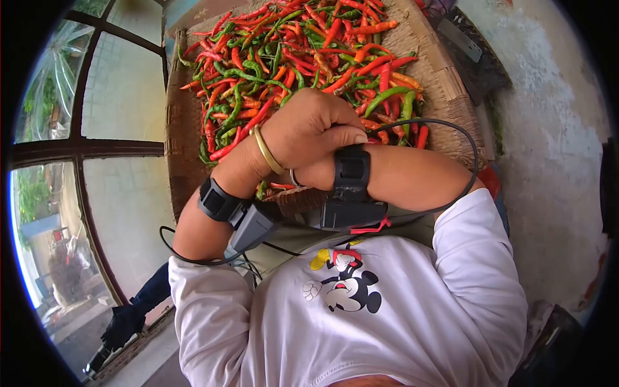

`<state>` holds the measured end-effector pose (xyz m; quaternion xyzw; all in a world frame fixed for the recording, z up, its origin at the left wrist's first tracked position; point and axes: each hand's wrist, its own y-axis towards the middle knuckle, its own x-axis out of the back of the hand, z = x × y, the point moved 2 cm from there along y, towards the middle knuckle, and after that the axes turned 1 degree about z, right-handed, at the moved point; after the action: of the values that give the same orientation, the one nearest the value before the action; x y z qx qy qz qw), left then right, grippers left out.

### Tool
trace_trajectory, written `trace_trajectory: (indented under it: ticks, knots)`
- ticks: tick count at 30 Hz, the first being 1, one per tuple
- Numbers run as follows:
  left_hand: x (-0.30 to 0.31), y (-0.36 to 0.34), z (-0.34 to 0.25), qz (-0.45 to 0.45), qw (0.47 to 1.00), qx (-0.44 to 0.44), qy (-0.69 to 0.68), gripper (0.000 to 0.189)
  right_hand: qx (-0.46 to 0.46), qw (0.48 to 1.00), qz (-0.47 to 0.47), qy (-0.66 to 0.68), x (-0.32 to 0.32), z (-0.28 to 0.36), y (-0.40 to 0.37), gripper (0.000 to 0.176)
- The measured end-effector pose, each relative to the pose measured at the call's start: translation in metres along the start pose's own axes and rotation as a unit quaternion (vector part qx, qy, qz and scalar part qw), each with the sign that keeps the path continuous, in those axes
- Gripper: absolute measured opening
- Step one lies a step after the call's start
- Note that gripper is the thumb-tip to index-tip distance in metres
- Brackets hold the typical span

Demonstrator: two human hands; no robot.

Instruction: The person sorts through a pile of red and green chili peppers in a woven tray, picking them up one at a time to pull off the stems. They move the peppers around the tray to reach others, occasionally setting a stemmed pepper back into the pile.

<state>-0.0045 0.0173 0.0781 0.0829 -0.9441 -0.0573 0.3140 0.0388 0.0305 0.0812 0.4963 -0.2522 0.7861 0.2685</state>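
**Beyond the curled left hand (316, 126), a heap of slender, glossy red, green and orange chilli peppers (284, 58)**

Well left of the grip stands a dark-framed window (78, 149) with clear and frosted panes. Nearer comes the left wall of a tan, straight-sided tray woven from flat strips (175, 122); its length runs away from the body, and the peppers fill it beyond the hand and to both sides. On the left forearm sit a black strap (222, 200) and a grey plastic box (256, 227), with a yellow metal bangle (265, 149) nearer the hand.

The left hand is bent inward, knuckles up and thumb laid along the folded forefinger; its fingertips are hidden, so I cannot tell whether it grasps anything. The right hand is out of sight behind the left wrist, and its grip cannot be told. Below the grip, a white shirt (400, 309) bears a Mickey Mouse print (351, 293), head toward the wearer.

The peppers' long axes point every way. Some are straight, others curled, with smooth, shiny skins. Just right of the thumb, a bright green one (387, 99) arches up and rightward. Farther right, beyond the tray, a pale label (465, 46) on a dark object is too small to read.
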Motion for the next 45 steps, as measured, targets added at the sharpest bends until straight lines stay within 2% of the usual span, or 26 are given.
trace_trajectory:
  ticks: [1,3,5,7,11,13,15,16,19,21,22,24,25,27,29,30,32,33,35,36,37,39,40,41,43,45]
  knots:
    - [0.004,0.002,-0.001,-0.002,1.000,0.002,-0.001,0.012,0.001,1.000,0.002,0.003,-0.001,0.002,0.002,0.013]
    - [0.009,0.002,0.004,0.068,0.982,0.155,-0.088,0.015,0.003,1.000,-0.003,0.004,-0.003,0.009,0.004,0.013]
    - [0.009,0.005,0.018,0.086,0.975,0.172,-0.112,0.020,0.001,1.000,-0.015,0.002,-0.003,0.018,0.007,0.014]
    - [0.005,0.004,0.038,0.085,0.957,0.265,-0.087,0.023,-0.004,1.000,-0.029,-0.010,-0.008,0.026,0.010,0.014]
    - [-0.023,-0.016,0.054,0.137,0.937,0.241,-0.210,0.025,0.014,0.996,-0.059,-0.062,-0.030,0.032,0.014,0.013]
    - [-0.026,-0.019,0.049,0.171,0.936,0.243,-0.191,0.025,0.112,0.993,0.029,-0.004,-0.021,0.028,0.013,0.013]
    - [-0.036,-0.025,0.054,0.143,0.880,0.248,-0.378,0.020,0.104,0.992,0.072,0.006,-0.003,0.025,0.004,0.012]
    - [-0.039,-0.036,0.077,0.223,0.803,0.432,-0.344,0.020,0.087,0.995,0.023,0.031,0.007,0.021,0.000,0.014]
    - [-0.055,-0.043,0.062,0.139,0.801,0.382,-0.440,0.020,0.112,0.990,-0.027,0.079,0.043,0.007,-0.004,0.019]
    - [-0.048,-0.041,0.031,0.053,0.783,0.329,-0.526,0.020,0.108,0.974,-0.193,0.046,0.048,-0.013,0.002,0.015]
    - [-0.013,-0.033,-0.006,0.096,0.902,0.198,-0.370,0.022,0.108,0.974,-0.193,0.044,0.043,-0.023,0.007,0.015]
    - [-0.011,-0.027,0.002,0.144,0.897,0.216,-0.357,0.021,0.015,0.915,-0.324,-0.241,0.035,-0.042,0.014,0.011]
    - [-0.014,-0.027,0.007,0.193,0.888,0.236,-0.344,0.019,0.018,0.915,-0.323,-0.241,0.031,-0.047,0.016,0.011]
    - [-0.036,-0.035,0.036,0.182,0.880,0.210,-0.386,0.021,0.052,0.887,-0.374,-0.266,0.029,-0.053,0.015,0.006]
    - [-0.038,-0.036,0.043,0.193,0.946,0.060,-0.253,0.020,0.047,0.895,-0.363,-0.253,0.029,-0.053,0.014,0.009]
    - [-0.038,-0.035,0.038,0.192,0.946,0.061,-0.253,0.020,0.020,0.897,-0.419,-0.141,0.032,-0.054,0.013,0.010]
    - [-0.039,-0.034,0.028,0.221,0.910,0.179,-0.303,0.017,-0.028,0.870,-0.481,0.103,0.038,-0.056,0.012,0.014]
    - [-0.041,-0.034,0.028,0.218,0.911,0.178,-0.303,0.017,-0.025,0.871,-0.479,0.102,0.039,-0.052,0.014,0.014]
    - [-0.043,-0.034,0.035,0.096,0.968,0.099,-0.212,0.014,0.007,0.862,-0.502,0.068,0.039,-0.036,0.014,0.023]
    - [-0.044,-0.040,0.056,0.105,0.882,0.132,-0.439,0.016,0.036,0.881,-0.467,0.066,0.037,-0.023,0.014,0.022]
    - [-0.045,-0.037,0.052,0.104,0.882,0.132,-0.439,0.016,0.068,0.888,-0.449,0.078,0.030,-0.010,0.017,0.023]
    - [-0.042,-0.031,0.045,-0.072,0.832,0.291,-0.466,0.016,0.111,0.900,-0.411,0.089,0.020,0.016,0.019,0.022]
    - [-0.024,-0.026,0.034,0.041,0.820,0.206,-0.532,0.018,0.130,0.897,-0.400,0.139,0.011,0.024,0.022,0.020]
    - [-0.025,-0.027,0.031,0.041,0.819,0.208,-0.533,0.018,0.148,0.890,-0.388,0.188,0.003,0.031,0.027,0.018]
    - [-0.027,-0.028,0.026,0.019,0.886,0.171,-0.430,0.011,0.154,0.903,-0.342,0.209,-0.002,0.040,0.027,0.018]
    - [-0.030,-0.029,0.024,0.021,0.893,0.159,-0.421,0.011,0.159,0.914,-0.293,0.229,-0.006,0.044,0.027,0.017]
